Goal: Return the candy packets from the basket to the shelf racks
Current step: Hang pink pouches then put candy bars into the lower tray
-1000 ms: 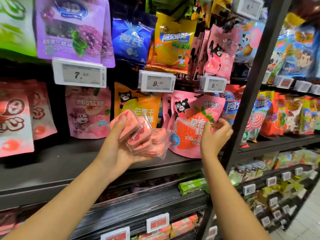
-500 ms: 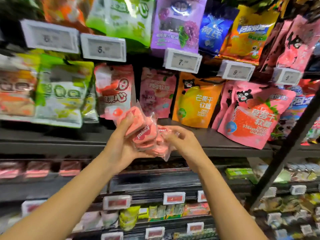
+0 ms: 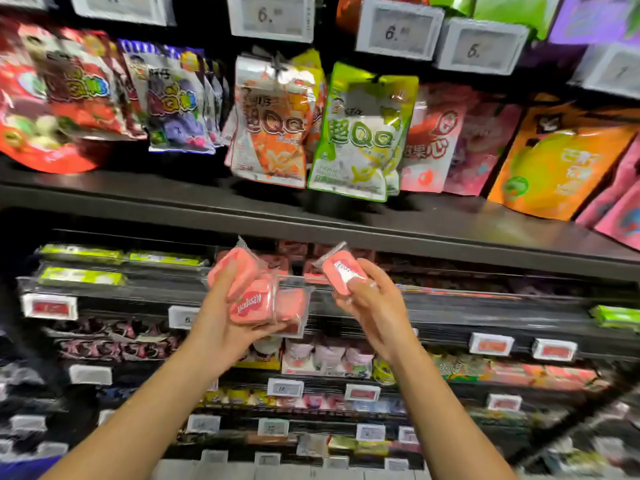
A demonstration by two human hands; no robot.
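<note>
Both hands are working at the centre of the frame, in front of the dark shelving. Left hand (image 3: 221, 317) is clutching a fanned bundle of pink candy packets (image 3: 256, 292), thumb lying across the uppermost one and fingers curled beneath. Right hand (image 3: 372, 306) is pinching a single pink packet (image 3: 341, 271) by its lower end, just right of the bundle and apart from it, tilted toward the upper left.

Largest in view, the shelf rack (image 3: 346, 220) is running as a black ledge across the middle, with hanging gummy bags above it: an orange bag (image 3: 270, 123) at upper centre and a green bag (image 3: 360, 133) beside it. Directly behind the hands, just under the ledge, a row of matching pink packs (image 3: 294, 252) is showing, blurred, which I judge to be the slot these belong in. No basket is showing anywhere.

As for handling, the packets are looking light and small, each a firm pink case in glossy clear wrap with crimped tails at the ends. That film is probably slippery, so a stacked handful could slide apart; the bundle is best squeezed across its flat faces. A single packet is best taken across the firm body rather than by the thin crimped tail, which would likely flex and twist.
</note>
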